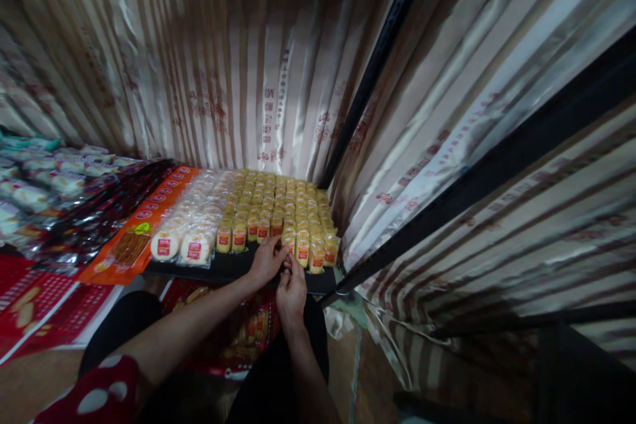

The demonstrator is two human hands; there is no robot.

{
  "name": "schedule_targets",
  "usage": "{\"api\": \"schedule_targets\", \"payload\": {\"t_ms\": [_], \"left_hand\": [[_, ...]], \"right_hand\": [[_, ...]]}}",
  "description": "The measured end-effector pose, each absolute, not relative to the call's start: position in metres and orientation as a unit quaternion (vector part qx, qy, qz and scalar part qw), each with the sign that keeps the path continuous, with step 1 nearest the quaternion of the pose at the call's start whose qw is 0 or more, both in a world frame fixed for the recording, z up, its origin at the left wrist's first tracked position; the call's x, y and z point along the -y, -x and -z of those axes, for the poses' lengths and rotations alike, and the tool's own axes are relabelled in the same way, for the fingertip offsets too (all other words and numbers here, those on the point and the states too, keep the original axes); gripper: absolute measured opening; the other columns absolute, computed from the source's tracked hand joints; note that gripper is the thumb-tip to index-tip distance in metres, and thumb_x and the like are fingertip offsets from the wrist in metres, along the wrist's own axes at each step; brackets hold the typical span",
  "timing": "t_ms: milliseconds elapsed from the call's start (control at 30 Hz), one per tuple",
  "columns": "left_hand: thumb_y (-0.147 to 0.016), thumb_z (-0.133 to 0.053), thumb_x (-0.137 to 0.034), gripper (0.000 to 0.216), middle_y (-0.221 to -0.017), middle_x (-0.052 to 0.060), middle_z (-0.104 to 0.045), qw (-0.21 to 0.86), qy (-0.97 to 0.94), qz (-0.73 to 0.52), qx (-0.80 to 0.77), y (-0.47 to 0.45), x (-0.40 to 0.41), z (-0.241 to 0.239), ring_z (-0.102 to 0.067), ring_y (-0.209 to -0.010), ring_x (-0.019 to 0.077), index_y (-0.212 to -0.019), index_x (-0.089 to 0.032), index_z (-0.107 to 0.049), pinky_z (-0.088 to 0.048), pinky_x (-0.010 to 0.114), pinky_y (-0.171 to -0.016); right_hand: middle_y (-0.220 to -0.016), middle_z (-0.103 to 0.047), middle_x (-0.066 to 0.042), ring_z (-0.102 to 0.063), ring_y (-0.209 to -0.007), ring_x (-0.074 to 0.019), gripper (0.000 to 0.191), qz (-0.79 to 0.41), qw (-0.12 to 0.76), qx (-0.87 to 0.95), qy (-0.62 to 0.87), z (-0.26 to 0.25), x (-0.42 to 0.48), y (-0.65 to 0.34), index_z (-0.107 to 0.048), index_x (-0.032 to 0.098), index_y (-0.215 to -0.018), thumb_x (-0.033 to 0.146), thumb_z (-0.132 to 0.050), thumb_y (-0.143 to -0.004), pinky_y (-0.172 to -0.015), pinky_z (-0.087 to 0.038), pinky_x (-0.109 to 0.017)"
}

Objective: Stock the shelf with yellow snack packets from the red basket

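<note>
I see both hands meeting at the front edge of a dark tray (233, 268). My left hand (265, 262) and right hand (291, 291) pinch a small yellow packet (288, 243) between their fingertips, in the front row. It stands upright, long axis vertical, red label facing me; the writing is too small to read. The tray holds rows of yellow packets (278, 202) on the right and round white cakes (191, 238) in clear wrap with red labels on the left. An orange packet (144, 228) lies just beside the tray. The striped curtain (238, 66) behind bears red characters that I cannot make out.
</note>
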State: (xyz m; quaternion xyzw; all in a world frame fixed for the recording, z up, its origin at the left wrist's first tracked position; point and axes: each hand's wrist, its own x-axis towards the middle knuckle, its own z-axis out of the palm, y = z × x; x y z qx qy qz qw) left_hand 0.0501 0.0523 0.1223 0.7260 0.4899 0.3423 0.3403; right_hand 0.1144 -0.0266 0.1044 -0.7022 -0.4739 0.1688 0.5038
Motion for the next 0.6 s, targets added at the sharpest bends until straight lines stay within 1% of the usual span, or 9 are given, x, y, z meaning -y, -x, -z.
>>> {"api": "schedule_targets", "payload": {"t_ms": [100, 167, 233, 400, 500, 600], "left_hand": [[-0.078, -0.049, -0.023, 0.028, -0.085, 0.003, -0.055, 0.38, -0.699, -0.365, -0.484, -0.05, -0.052, -0.114, -0.054, -0.067, 0.0108, -0.105, -0.015, -0.053, -0.047, 0.024, -0.066], [-0.077, -0.049, -0.02, 0.02, -0.078, 0.0, -0.054, 0.411, -0.672, -0.376, -0.488, -0.05, -0.053, -0.107, -0.054, -0.063, 0.0096, -0.097, -0.015, -0.053, -0.047, 0.021, -0.059], [-0.077, -0.049, -0.02, 0.013, -0.072, -0.003, -0.053, 0.417, -0.664, -0.377, -0.494, -0.051, -0.055, -0.102, -0.053, -0.06, 0.0089, -0.089, -0.016, -0.052, -0.046, 0.02, -0.057], [-0.076, -0.05, -0.021, 0.008, -0.065, -0.006, -0.052, 0.394, -0.68, -0.367, -0.498, -0.055, -0.057, -0.103, -0.052, -0.057, 0.0081, -0.084, -0.019, -0.051, -0.042, 0.019, -0.057], [-0.075, -0.051, -0.019, 0.007, -0.066, -0.006, -0.053, 0.381, -0.687, -0.369, -0.497, -0.057, -0.057, -0.107, -0.051, -0.059, 0.008, -0.082, -0.019, -0.05, -0.041, 0.019, -0.058], [-0.076, -0.05, -0.019, 0.007, -0.066, -0.006, -0.053, 0.378, -0.685, -0.373, -0.498, -0.059, -0.056, -0.109, -0.051, -0.059, 0.008, -0.082, -0.019, -0.05, -0.04, 0.019, -0.058]], "right_hand": [[-0.113, -0.054, -0.017, -0.056, -0.098, -0.0179, 0.046, -0.16, 0.505, 0.478, 0.7, -0.098, 0.025, -0.117, -0.048, 0.007, -0.12, 0.016, -0.028, -0.08, -0.09, -0.043, -0.032], [-0.114, -0.053, -0.016, -0.056, -0.099, -0.0183, 0.046, -0.151, 0.51, 0.479, 0.698, -0.093, 0.024, -0.118, -0.05, 0.009, -0.119, 0.015, -0.029, -0.079, -0.09, -0.044, -0.033], [-0.114, -0.053, -0.016, -0.056, -0.097, -0.0184, 0.046, -0.143, 0.516, 0.48, 0.694, -0.088, 0.022, -0.118, -0.051, 0.011, -0.119, 0.014, -0.031, -0.078, -0.088, -0.046, -0.034], [-0.113, -0.053, -0.015, -0.058, -0.094, -0.0174, 0.048, -0.119, 0.525, 0.486, 0.689, -0.077, 0.018, -0.119, -0.051, 0.013, -0.121, 0.011, -0.032, -0.077, -0.083, -0.049, -0.032], [-0.113, -0.053, -0.014, -0.058, -0.096, -0.0171, 0.049, -0.112, 0.508, 0.494, 0.697, -0.077, 0.017, -0.118, -0.049, 0.014, -0.124, 0.01, -0.032, -0.078, -0.085, -0.048, -0.032], [-0.115, -0.052, -0.015, -0.057, -0.098, -0.0176, 0.048, -0.102, 0.489, 0.496, 0.711, -0.079, 0.016, -0.117, -0.048, 0.012, -0.125, 0.011, -0.03, -0.08, -0.087, -0.046, -0.033]]}}
